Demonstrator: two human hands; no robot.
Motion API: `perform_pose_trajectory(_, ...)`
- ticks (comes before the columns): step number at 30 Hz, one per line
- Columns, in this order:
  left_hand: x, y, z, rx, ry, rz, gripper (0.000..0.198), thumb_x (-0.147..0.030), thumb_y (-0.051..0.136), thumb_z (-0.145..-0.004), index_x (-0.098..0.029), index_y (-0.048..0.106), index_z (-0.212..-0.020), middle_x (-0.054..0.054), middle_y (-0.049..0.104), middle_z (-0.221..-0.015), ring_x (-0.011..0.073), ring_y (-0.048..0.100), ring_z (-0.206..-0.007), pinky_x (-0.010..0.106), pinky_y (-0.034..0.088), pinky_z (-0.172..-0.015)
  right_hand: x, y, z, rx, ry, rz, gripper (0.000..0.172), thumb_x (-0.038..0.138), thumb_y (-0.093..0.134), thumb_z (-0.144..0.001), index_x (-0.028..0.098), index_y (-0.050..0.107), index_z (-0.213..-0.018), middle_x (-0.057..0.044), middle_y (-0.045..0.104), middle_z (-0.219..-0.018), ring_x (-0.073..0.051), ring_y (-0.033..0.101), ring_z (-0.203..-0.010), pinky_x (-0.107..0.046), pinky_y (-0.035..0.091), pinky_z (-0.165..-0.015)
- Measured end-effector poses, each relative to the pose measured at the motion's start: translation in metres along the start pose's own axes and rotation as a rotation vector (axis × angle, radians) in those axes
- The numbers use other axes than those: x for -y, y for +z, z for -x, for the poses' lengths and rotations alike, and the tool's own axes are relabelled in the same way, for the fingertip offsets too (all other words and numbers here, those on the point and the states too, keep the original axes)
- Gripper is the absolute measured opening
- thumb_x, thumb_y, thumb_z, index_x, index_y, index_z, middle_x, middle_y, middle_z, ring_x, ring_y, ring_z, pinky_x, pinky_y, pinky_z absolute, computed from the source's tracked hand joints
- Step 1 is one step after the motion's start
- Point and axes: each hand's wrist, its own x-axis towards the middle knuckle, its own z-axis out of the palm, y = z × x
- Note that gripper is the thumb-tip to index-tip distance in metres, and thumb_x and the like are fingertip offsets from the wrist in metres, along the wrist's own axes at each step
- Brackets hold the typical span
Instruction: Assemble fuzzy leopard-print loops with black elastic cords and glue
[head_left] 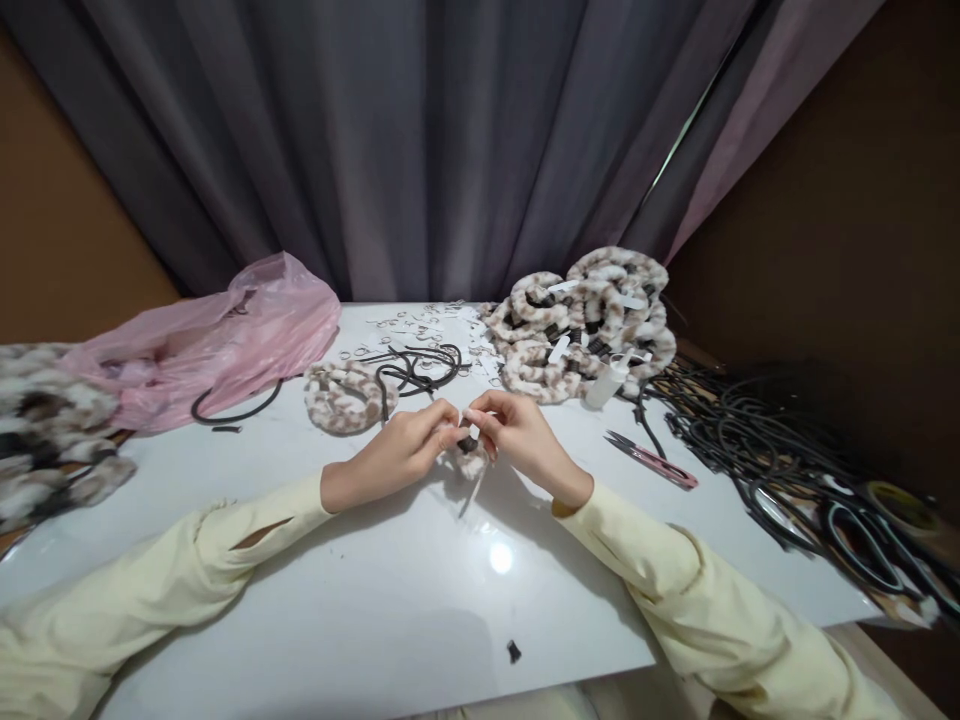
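My left hand (pixel 405 445) and my right hand (pixel 521 435) meet over the middle of the table, fingertips pinched together. Between them is a small fluffy brown-and-white piece (pixel 471 462) with a dark band, partly hidden by my fingers. A small white tag (pixel 474 432) shows at the fingertips, and a thin pale strip (pixel 472 492) hangs below. Left of my hands lies a fluffy spotted ring (pixel 349 400). Beside it is a loose coil of black cord (pixel 427 370).
A pile of fluffy spotted rings (pixel 585 325) stands at the back right, with a small translucent bottle (pixel 606 385) before it. Pink-handled scissors (pixel 652 460) and tangled black cords (pixel 750 430) lie rightward. A pink plastic bag (pixel 225 340) lies left; a black scrap (pixel 514 651) is in front.
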Motion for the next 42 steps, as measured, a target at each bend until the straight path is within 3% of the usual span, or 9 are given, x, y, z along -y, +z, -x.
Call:
perform_pose_trajectory(3,-0.001,0.000,-0.002,-0.037,-0.106,0.161,0.021,-0.037,0.038,-0.091,-0.019,0.046,-0.084,-0.007,0.044,-0.058,0.0080,0.040,-0.049,0.019,0.030,-0.050,-0.002,0.001,0.002,-0.128,-0.175,0.100,0.017,0.028,0.053,-0.082,0.016,0.055,-0.071,0.002,0.052,-0.052,-0.010,0.047,-0.045,-0.022,0.038,-0.045)
perform_pose_trajectory(6,-0.001,0.001,-0.004,-0.059,-0.189,0.362,0.025,-0.043,0.039,-0.090,-0.019,0.045,-0.083,-0.007,0.042,-0.055,0.0062,0.036,-0.044,0.018,0.027,-0.045,-0.001,0.001,0.007,-0.197,-0.506,0.264,0.013,0.020,0.047,-0.086,0.017,0.055,-0.076,-0.004,0.061,-0.073,-0.014,0.056,-0.066,-0.026,0.044,-0.061)
perform_pose_trajectory(9,-0.003,0.001,-0.006,-0.048,-0.266,0.496,0.026,-0.044,0.041,-0.088,-0.019,0.044,-0.082,-0.008,0.043,-0.055,0.0050,0.034,-0.039,0.017,0.026,-0.041,0.000,0.000,0.010,-0.162,-0.765,0.355,0.015,0.013,0.040,-0.088,0.018,0.052,-0.080,-0.008,0.063,-0.084,-0.016,0.057,-0.081,-0.029,0.045,-0.072)
perform_pose_trajectory(12,-0.003,0.001,-0.006,-0.049,-0.298,0.503,0.025,-0.043,0.041,-0.088,-0.019,0.044,-0.081,-0.008,0.044,-0.055,0.0053,0.035,-0.039,0.016,0.026,-0.041,-0.001,-0.001,0.010,-0.118,-0.830,0.381,0.016,0.010,0.037,-0.088,0.018,0.050,-0.081,-0.008,0.063,-0.085,-0.016,0.057,-0.082,-0.030,0.046,-0.071)
perform_pose_trajectory(18,-0.003,0.003,-0.003,-0.199,-0.105,0.078,0.019,-0.032,0.040,-0.090,-0.018,0.048,-0.080,-0.006,0.045,-0.057,0.0082,0.041,-0.050,0.019,0.030,-0.049,-0.003,-0.001,0.008,-0.146,-0.541,0.241,0.014,0.020,0.045,-0.087,0.018,0.052,-0.076,-0.005,0.063,-0.081,-0.013,0.056,-0.068,-0.025,0.044,-0.063)
perform_pose_trajectory(24,-0.003,0.006,0.001,-0.162,0.092,-0.095,0.017,-0.024,0.035,-0.092,-0.018,0.046,-0.080,-0.003,0.049,-0.067,0.0104,0.047,-0.060,0.022,0.035,-0.058,-0.006,0.000,0.002,-0.097,-0.196,0.052,0.018,0.031,0.054,-0.081,0.016,0.054,-0.070,-0.002,0.060,-0.064,-0.013,0.054,-0.058,-0.025,0.041,-0.054)
perform_pose_trajectory(34,0.004,0.004,0.002,-0.038,0.207,-0.144,0.014,-0.024,0.034,-0.093,-0.020,0.044,-0.084,-0.001,0.053,-0.075,0.0110,0.049,-0.062,0.022,0.037,-0.059,0.001,-0.001,0.006,-0.072,-0.164,0.007,0.019,0.032,0.055,-0.079,0.016,0.055,-0.068,0.001,0.056,-0.058,-0.010,0.050,-0.051,-0.021,0.039,-0.050)
perform_pose_trajectory(38,0.004,0.004,0.002,-0.079,0.257,-0.172,0.014,-0.023,0.035,-0.093,-0.019,0.044,-0.083,0.000,0.052,-0.075,0.0117,0.049,-0.064,0.022,0.038,-0.059,0.001,-0.001,0.005,-0.071,-0.139,-0.005,0.019,0.032,0.056,-0.077,0.015,0.054,-0.068,0.000,0.057,-0.059,-0.010,0.050,-0.052,-0.022,0.039,-0.051)
perform_pose_trajectory(42,0.004,0.003,0.003,-0.084,0.384,-0.247,0.014,-0.020,0.035,-0.092,-0.017,0.047,-0.085,0.001,0.052,-0.071,0.0137,0.049,-0.067,0.025,0.040,-0.063,0.004,-0.009,0.001,0.089,-0.001,-0.085,0.020,0.031,0.059,-0.074,0.014,0.053,-0.064,0.000,0.056,-0.058,-0.010,0.049,-0.053,-0.023,0.038,-0.053)
